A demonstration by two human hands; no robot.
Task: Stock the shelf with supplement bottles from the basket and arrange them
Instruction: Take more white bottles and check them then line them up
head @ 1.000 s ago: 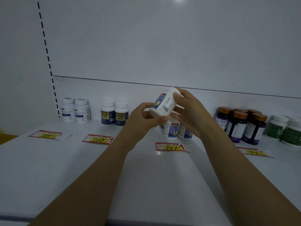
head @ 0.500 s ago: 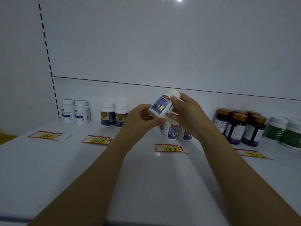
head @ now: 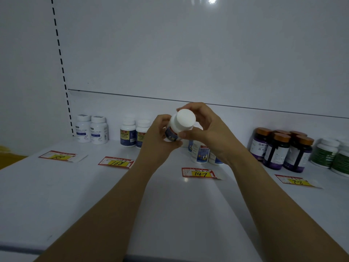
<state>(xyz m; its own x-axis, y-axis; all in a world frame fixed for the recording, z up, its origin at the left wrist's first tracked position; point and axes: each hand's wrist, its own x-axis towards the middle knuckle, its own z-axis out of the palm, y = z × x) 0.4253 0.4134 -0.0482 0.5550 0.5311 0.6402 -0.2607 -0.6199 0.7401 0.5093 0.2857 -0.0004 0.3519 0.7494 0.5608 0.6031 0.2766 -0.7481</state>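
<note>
Head view: bottle now tips cap-first toward the camera.
Gripped by left hand and right hand above the shelf; matching bottles at 5 o'clock, likely its spot.

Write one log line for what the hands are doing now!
left hand: grips bottle base | right hand: holds cap | bottle: tilted, cap toward camera, above shelf | status: not yet shelved
</note>
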